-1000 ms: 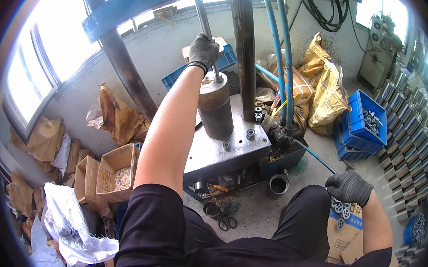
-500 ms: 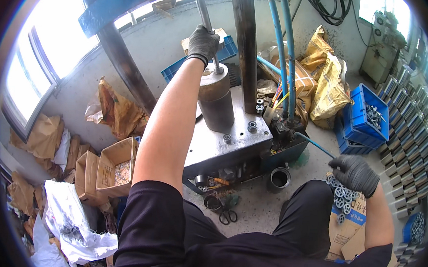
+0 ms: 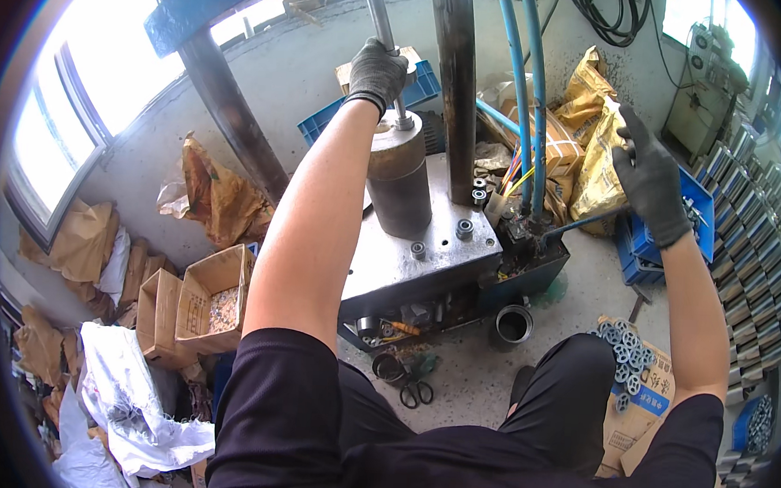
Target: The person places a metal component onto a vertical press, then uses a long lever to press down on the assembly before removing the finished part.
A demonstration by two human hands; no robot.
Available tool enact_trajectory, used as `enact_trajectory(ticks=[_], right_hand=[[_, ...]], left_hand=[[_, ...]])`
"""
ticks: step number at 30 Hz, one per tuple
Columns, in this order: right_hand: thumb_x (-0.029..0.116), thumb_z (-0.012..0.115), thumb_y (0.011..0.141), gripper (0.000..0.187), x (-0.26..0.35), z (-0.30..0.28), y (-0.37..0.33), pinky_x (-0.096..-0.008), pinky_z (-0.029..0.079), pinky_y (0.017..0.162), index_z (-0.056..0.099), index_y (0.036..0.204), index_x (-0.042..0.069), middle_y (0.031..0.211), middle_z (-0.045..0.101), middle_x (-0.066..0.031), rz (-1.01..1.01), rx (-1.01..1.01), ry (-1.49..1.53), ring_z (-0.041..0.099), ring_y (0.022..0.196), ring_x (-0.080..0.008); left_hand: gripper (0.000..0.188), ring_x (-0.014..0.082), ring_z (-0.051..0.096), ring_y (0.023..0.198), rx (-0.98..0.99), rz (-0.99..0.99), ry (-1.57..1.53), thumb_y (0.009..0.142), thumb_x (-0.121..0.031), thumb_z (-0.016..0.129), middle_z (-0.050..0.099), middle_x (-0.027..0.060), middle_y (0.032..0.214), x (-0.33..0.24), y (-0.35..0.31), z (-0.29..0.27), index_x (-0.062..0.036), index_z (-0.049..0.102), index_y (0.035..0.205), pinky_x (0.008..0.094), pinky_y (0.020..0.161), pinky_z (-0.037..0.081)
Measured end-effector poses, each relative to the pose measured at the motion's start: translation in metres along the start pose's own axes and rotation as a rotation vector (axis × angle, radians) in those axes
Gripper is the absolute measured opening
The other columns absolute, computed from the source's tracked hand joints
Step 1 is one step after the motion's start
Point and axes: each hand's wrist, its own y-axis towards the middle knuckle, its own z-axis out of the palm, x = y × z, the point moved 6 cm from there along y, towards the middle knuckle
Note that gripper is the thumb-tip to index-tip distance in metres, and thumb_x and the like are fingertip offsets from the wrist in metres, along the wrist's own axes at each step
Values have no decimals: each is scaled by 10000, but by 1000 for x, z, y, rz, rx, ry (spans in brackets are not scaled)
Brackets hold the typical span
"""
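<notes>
My left hand, in a dark grey knit glove, is closed around an upright steel rod. Below the hand, the rod's lower end meets the top of a thick steel cylinder, which stands on the metal bed of a blue-framed press. On the right my right hand, gloved alike, is raised with fingers and thumb apart. The outer end of a pump lever reaches the lower edge of that hand; whether the palm presses on it is hidden.
Small bearing-like rings sit on the press bed. Blue hoses run down to the pump. A dark pot, scissors and grey wheel-shaped parts lie low in front. Steel tubes are stacked at right; cartons stand left.
My right hand has risen, and its fingers have opened from around the lever's end. The lever has swung upward. My left hand keeps its hold on the rod.
</notes>
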Motion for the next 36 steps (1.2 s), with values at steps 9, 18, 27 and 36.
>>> enact_trajectory(ticks=[9,18,27,36], right_hand=[[205,697,856,297,22,-29,-168,-439,592,838,772,1103,57,949,761,-171,28,971,135,744,886,-353],[269,643,899,295,19,-33,-169,-486,580,816,769,1076,70,908,750,-199,147,886,230,731,888,-391],[286,634,902,313,23,-32,-181,-489,575,828,774,1093,82,913,750,-198,102,1023,180,726,880,-400],[250,650,910,261,25,-31,-179,-481,577,819,774,1051,68,922,751,-203,114,1065,189,728,883,-394]], left_hand=[[308,351,762,974,-19,3,-3,876,-168,705,760,217,1012,8,8,6,-7,679,1138,431,897,610],[320,354,765,962,11,4,-55,888,-168,696,756,231,991,6,6,5,3,647,1155,437,870,614],[293,335,774,946,-9,-5,-41,890,-139,698,756,220,1009,4,6,4,11,662,1139,432,844,634],[303,367,754,993,-16,-15,-35,888,-185,687,758,223,1027,3,4,1,-14,678,1138,445,896,600]])
